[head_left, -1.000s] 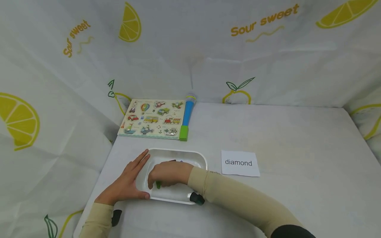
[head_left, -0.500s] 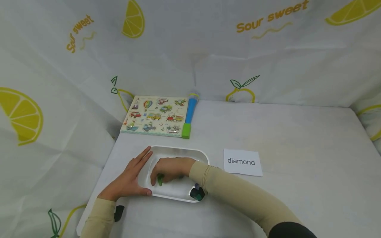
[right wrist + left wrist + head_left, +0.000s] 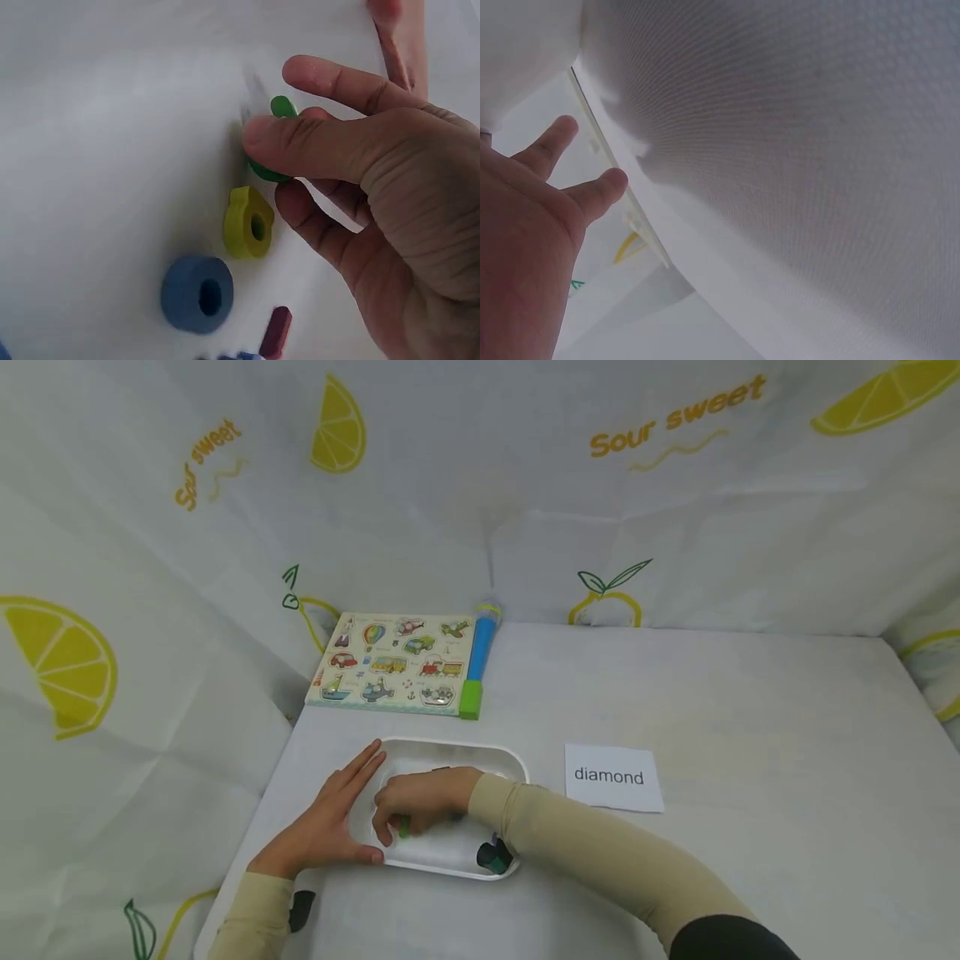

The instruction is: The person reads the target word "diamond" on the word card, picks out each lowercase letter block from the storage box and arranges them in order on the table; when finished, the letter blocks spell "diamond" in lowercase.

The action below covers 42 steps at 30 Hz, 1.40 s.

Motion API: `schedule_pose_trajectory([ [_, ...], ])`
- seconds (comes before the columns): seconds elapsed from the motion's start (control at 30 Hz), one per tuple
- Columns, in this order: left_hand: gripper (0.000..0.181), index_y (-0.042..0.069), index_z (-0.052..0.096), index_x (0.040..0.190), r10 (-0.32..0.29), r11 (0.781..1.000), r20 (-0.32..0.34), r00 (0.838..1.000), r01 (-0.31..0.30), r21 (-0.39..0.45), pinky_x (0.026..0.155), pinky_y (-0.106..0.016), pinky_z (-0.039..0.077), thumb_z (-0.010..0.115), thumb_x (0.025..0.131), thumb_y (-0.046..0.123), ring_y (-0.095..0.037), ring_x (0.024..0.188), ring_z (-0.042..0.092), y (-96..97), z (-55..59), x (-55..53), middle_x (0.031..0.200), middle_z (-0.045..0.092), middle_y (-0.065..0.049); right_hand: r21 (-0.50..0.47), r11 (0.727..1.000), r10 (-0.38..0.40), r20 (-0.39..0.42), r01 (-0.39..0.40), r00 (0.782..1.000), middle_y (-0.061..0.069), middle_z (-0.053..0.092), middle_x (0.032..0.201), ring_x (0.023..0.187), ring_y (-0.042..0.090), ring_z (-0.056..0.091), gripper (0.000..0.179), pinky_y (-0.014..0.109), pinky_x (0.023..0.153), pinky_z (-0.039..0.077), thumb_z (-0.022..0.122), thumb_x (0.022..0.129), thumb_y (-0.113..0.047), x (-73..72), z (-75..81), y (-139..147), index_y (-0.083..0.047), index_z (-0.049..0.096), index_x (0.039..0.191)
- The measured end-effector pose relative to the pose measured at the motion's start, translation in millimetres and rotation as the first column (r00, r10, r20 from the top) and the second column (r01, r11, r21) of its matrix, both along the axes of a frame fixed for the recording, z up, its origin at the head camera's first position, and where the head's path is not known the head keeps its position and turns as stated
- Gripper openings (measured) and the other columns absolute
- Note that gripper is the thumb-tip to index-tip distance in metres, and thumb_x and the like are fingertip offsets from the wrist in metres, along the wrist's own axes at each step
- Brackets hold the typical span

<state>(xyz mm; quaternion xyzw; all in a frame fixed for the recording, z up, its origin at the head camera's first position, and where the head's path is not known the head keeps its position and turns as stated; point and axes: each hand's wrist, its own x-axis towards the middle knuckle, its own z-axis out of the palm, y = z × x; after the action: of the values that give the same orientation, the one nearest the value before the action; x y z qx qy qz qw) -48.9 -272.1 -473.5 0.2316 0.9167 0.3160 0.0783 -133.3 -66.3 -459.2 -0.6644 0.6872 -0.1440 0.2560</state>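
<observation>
Right fingers (image 3: 300, 142) around green piece (image 3: 283, 106), "diamond" card (image 3: 613, 777) nearby

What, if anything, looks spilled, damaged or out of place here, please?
Nothing stands out: I see no spill or breakage. The yellow piece and blue piece lie inside the tray, and the diamond card faces up beside it. The right hand hides part of the tray.

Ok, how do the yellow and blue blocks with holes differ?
The yellow block has a small stub on its upper end; the blue block looks rounder. The blue block appears larger than the yellow block. The yellow block lies nearer the right hand than the blue block. Both are thick and have a hole.
</observation>
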Motion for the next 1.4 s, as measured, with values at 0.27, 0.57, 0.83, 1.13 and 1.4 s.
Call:
schedule_pose_trajectory([
  [0.27, 0.131, 0.023, 0.019, 0.164, 0.037, 0.999, 0.016, 0.999, -0.037, -0.027, 0.104, -0.071, 0.027, 0.088, 0.061, 0.067, -0.040, 0.147, 0.021, 0.1, -1.8, 3.2, 0.170, 0.003, 0.005, 0.052, 0.986, -0.164, 0.105, 0.159, 0.981, -0.007, 0.065, 0.102, 0.087, 0.004, 0.057, 0.038, 0.014, 0.078, 0.045, 0.076, 0.088, 0.002, -0.5, 47.0, 27.4, -0.021, 0.072, 0.119],
  [0.57, 0.132, 0.022, 0.023, 0.163, 0.061, 0.996, 0.050, 0.997, -0.058, -0.064, 0.104, -0.067, 0.036, 0.086, 0.058, 0.073, -0.035, 0.147, 0.021, 1.5, 3.2, -1.2, 0.170, 0.001, 0.010, -0.191, 0.874, -0.374, 0.321, 0.447, 0.870, -0.011, 0.064, 0.099, 0.086, 0.004, 0.059, 0.035, 0.021, 0.077, 0.055, 0.076, 0.091, -0.006, 20.4, 109.0, 153.2, -0.019, 0.069, 0.123],
  [0.83, 0.135, 0.024, 0.022, 0.163, 0.076, 0.995, 0.084, 0.993, -0.071, -0.063, 0.105, -0.066, 0.037, 0.084, 0.056, 0.077, -0.036, 0.149, 0.018, 2.1, 4.0, -0.2, 0.169, -0.002, 0.012, -0.282, 0.517, -0.707, 0.392, 0.808, 0.589, -0.012, 0.065, 0.091, 0.080, 0.008, 0.066, 0.034, 0.029, 0.073, 0.058, 0.082, 0.087, -0.010, 65.7, 63.1, 247.5, -0.026, 0.068, 0.113],
  [1.13, 0.135, 0.025, 0.020, 0.163, 0.090, 0.994, 0.073, 0.993, -0.085, -0.073, 0.105, -0.068, 0.035, 0.085, 0.056, 0.075, -0.036, 0.150, 0.017, -1.4, 2.8, 0.4, 0.169, -0.002, 0.013, -0.311, 0.358, -0.823, 0.340, 0.880, 0.455, -0.017, 0.057, 0.077, 0.069, 0.002, 0.056, 0.033, 0.023, 0.060, 0.049, 0.086, 0.077, -0.004, 99.4, -4.6, 253.0, -0.017, 0.070, 0.103],
  [1.4, 0.133, 0.022, 0.021, 0.163, 0.068, 0.996, 0.091, 0.993, -0.063, -0.055, 0.105, -0.066, 0.036, 0.086, 0.059, 0.073, -0.037, 0.150, 0.018, 1.6, 4.7, -0.9, 0.170, -0.002, 0.010, -0.368, 0.327, -0.885, 0.203, 0.870, 0.419, -0.011, 0.062, 0.095, 0.073, 0.003, 0.053, 0.048, 0.023, 0.062, 0.048, 0.090, 0.071, -0.001, 107.3, -20.8, 249.7, -0.013, 0.070, 0.112],
])
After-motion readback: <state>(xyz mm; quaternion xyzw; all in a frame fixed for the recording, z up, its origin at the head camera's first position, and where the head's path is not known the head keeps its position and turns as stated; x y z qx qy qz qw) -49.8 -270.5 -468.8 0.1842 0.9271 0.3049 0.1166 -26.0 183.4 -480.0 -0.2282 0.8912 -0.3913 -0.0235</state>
